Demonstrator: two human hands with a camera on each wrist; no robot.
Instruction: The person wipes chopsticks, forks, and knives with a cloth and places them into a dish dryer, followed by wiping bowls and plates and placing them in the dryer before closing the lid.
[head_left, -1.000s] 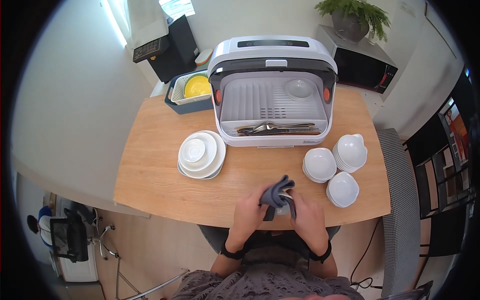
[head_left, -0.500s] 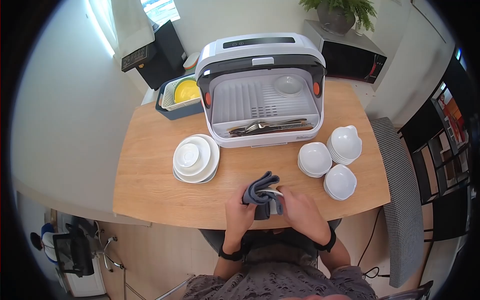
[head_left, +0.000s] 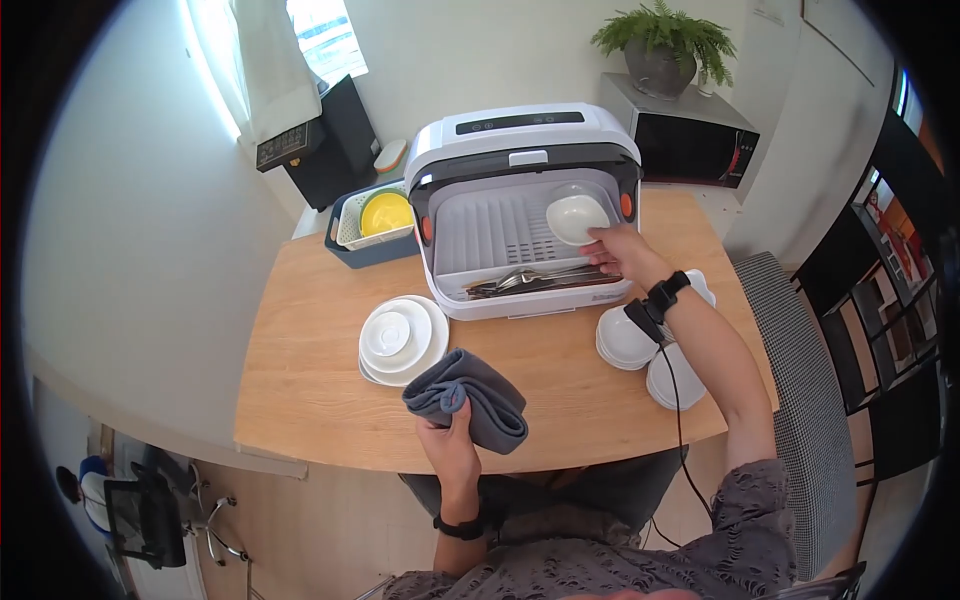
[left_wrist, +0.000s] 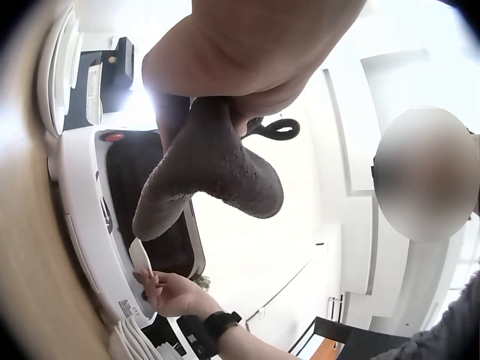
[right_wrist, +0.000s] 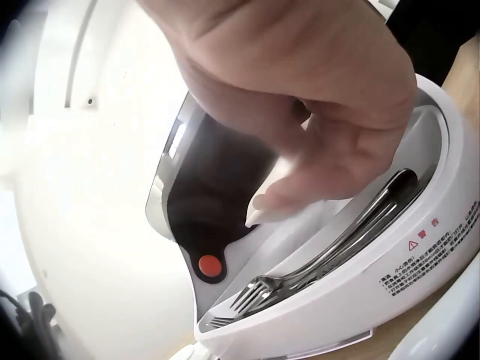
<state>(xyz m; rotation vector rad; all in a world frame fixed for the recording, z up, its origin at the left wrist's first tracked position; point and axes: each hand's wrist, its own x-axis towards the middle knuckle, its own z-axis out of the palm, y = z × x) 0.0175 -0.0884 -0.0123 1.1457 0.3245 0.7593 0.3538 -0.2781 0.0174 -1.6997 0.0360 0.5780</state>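
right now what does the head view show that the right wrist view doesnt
Only the head view shows the left hand holding a grey cloth, the stacked plates, the bowl stacks, the wooden table and the yellow bowl in its basket. Only the right wrist view shows the fork tines and the warning label close up. Both show the right hand holding a white bowl inside the open white dish cabinet, above the cutlery.
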